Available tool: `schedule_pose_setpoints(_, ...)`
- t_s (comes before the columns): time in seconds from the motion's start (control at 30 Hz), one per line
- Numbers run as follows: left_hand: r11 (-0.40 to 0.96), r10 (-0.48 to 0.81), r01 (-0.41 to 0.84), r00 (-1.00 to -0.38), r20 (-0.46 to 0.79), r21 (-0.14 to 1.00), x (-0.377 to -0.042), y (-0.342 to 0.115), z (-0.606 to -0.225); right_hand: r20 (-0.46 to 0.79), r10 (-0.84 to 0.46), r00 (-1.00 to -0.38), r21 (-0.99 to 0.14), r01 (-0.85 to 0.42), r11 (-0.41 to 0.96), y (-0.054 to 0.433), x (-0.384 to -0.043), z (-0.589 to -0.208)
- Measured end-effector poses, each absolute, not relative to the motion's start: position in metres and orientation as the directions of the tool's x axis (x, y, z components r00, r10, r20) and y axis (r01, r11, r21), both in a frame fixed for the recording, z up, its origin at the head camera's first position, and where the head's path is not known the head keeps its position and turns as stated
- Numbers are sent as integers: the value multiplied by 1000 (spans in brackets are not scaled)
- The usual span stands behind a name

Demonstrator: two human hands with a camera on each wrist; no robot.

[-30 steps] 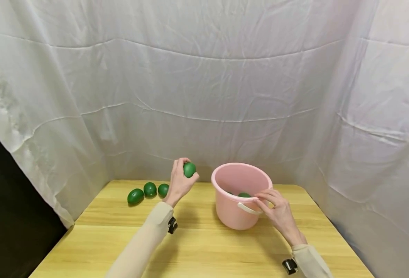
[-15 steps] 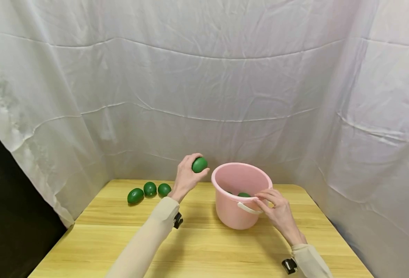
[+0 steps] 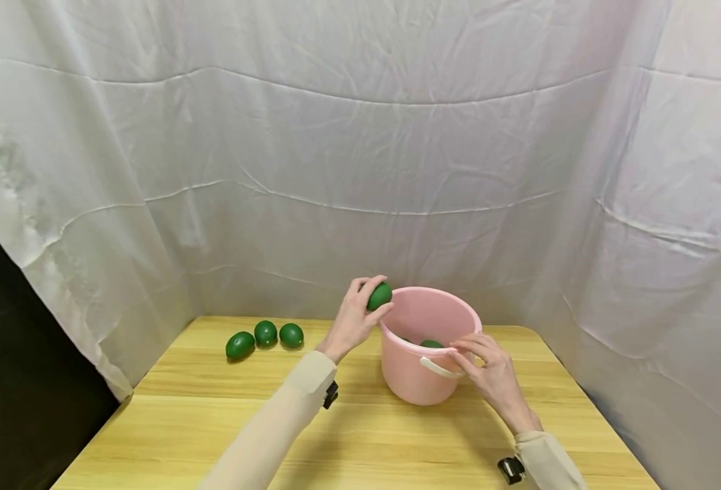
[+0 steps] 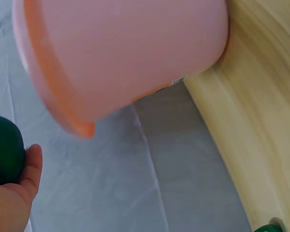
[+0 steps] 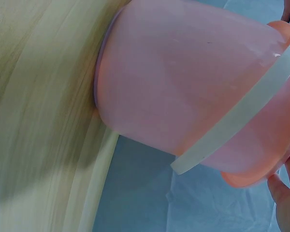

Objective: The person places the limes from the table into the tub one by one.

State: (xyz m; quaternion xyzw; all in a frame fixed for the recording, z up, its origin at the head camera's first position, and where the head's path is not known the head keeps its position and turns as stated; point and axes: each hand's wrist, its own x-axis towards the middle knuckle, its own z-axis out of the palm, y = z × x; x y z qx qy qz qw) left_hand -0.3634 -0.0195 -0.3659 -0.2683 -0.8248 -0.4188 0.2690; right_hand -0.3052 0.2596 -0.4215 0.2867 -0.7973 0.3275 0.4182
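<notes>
My left hand [image 3: 356, 313] grips a smooth, dark green oval fruit [image 3: 380, 295] at the left rim of a pink bucket [image 3: 418, 381]. Fingers and thumb wrap the fruit, also visible at the left edge of the left wrist view. On the bucket's near right side, my right hand [image 3: 489, 364] pinches the rim between thumb and fingers, as the right wrist view [image 5: 285, 193] shows too. The bucket stands upright on the table, its white handle [image 3: 440, 368] hanging down in front. Inside lie green fruits [image 3: 431, 344], partly hidden by the near wall.
Three more green fruits [image 3: 266, 333] lie on the wooden table [image 3: 213, 422], left of the bucket. Pale cloth [image 3: 360, 170] hangs behind the table and along both sides. A black area [image 3: 18, 381] shows at the far left.
My left hand has carried the green fruit rightward, from above the table to the bucket's left rim. The right hand and the bucket stay in place.
</notes>
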Motion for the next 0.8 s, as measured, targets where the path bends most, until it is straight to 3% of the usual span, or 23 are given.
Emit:
schedule_pose_setpoints(0.2, 489, 281, 665, -733, 619, 565, -360, -7, -373, 865, -183, -467, -270, -741, 615, 258, -306, -422)
schedule_pose_setpoints(0.6, 604, 384, 662, -729, 566, 443, -358, 0, -380, 866, -193, -461, -263, -749, 608, 259, -307, -422)
schedule_pose_setpoints(0.8, 593, 422, 682, -715, 557, 427, -362, 2, -379, 868, -188, -461, -261, -743, 616, 259, -307, -422)
